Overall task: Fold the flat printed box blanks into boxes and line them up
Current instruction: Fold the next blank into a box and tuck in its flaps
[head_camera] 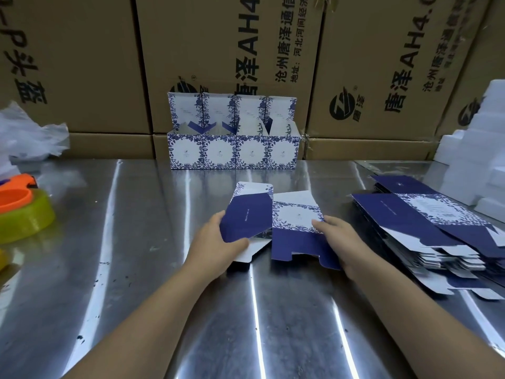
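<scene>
A blue-and-white printed box blank [293, 231] lies partly opened on the steel table in the middle. My left hand [218, 242] grips its dark blue left panel, which is lifted and angled. My right hand [338, 236] holds the right edge of the floral front panel. Several folded boxes [233, 151] with open lids stand in a row at the back, against the cartons. A stack of flat blanks [426, 228] lies to the right of my right hand.
Big brown cartons [218, 50] wall off the back of the steel table [136, 269]. White foam pieces [481, 149] are piled at the far right. An orange tape dispenser with a yellowish tape roll [21, 212] and crumpled clear plastic [27, 132] sit at the left.
</scene>
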